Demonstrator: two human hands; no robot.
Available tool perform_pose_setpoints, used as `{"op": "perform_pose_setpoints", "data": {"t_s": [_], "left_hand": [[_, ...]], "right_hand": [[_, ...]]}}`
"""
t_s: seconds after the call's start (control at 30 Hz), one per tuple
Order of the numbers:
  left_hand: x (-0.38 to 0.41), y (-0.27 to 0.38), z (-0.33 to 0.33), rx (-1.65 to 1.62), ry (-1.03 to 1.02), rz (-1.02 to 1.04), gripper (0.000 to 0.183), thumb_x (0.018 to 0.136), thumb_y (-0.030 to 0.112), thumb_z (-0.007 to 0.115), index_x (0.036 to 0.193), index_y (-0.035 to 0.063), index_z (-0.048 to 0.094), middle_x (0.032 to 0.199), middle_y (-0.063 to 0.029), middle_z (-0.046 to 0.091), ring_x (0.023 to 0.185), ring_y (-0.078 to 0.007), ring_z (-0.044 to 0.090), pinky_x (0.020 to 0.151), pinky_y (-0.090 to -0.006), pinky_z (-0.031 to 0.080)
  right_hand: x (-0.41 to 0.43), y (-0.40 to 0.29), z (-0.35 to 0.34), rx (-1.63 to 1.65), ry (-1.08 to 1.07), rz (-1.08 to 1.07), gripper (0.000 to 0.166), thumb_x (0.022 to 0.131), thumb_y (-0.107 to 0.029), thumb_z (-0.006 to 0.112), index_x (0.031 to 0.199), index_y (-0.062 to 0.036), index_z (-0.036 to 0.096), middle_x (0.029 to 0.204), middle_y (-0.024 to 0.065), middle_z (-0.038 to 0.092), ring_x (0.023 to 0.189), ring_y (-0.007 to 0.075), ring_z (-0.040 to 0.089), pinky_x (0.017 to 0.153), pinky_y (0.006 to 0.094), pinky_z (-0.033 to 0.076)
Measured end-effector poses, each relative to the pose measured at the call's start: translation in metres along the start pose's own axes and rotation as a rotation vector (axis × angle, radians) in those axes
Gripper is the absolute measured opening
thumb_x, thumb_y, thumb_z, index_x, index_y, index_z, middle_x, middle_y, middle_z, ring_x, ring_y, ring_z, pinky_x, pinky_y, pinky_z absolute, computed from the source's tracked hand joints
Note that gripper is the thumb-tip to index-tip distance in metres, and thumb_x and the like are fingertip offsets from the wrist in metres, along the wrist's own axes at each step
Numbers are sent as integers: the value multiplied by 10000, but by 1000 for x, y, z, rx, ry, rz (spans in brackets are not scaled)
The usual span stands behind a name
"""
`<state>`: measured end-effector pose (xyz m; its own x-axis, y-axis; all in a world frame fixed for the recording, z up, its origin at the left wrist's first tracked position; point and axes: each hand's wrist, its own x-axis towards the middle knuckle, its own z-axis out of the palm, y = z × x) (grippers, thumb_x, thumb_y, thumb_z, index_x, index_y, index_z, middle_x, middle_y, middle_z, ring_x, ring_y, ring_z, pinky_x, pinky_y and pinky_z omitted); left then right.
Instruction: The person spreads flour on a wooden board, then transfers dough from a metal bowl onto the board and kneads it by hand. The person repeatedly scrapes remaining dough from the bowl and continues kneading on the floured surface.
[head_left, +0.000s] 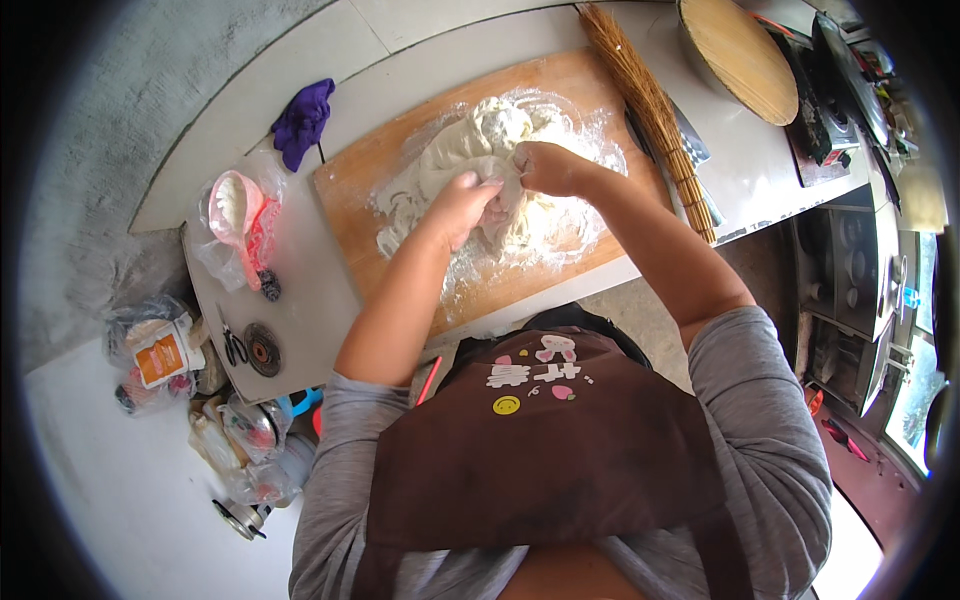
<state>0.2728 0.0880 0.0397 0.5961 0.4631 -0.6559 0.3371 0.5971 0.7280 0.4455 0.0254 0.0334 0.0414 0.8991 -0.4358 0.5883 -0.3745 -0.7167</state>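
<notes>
A large, lumpy mass of pale dough (465, 142) lies on a floured wooden board (349, 180). My left hand (472, 202) grips the near side of the dough, its thumb on top and fingers curled under. Just to the right, my right hand (546, 166) is curled into the dough with its fingertips hidden. Between the two hands a stretch of dough is pulled up. Loose flour (577, 232) and torn dough scraps surround the mass, heaviest at the right and near side.
A straw whisk broom (652, 112) lies along the board's right edge, over a partly hidden blade. Left of the board are a pink scoop of flour (234, 206), a purple cloth (304, 124), scissors (232, 341) and a dark disc (262, 350). A round wooden lid (739, 60) stands at upper right.
</notes>
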Motion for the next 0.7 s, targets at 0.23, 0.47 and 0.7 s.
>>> {"op": "perform_pose_setpoints", "data": {"t_s": [0.23,0.47,0.7], "left_hand": [[34,-26,10,917,191,152,208,857,110,530,886,-94,555,805,-164,610,664,-219,620,529,-321,522],[29,-10,31,1156,291,170,243,801,214,572,906,12,659,930,-206,632,895,-323,606,801,-350,461],[4,-56,-22,237,45,218,524,852,282,609,1177,-101,457,1141,-180,548,979,-233,549,779,-354,479]], "right_hand": [[3,7,16,-59,32,-91,248,731,-30,534,971,-16,595,900,191,629,864,342,595,742,370,470],[5,10,18,-96,107,-34,248,780,-88,538,1004,0,596,975,184,625,951,318,582,807,371,455],[-57,46,21,268,543,30,308,813,-174,580,1051,22,584,951,162,638,870,249,594,774,341,454]]}}
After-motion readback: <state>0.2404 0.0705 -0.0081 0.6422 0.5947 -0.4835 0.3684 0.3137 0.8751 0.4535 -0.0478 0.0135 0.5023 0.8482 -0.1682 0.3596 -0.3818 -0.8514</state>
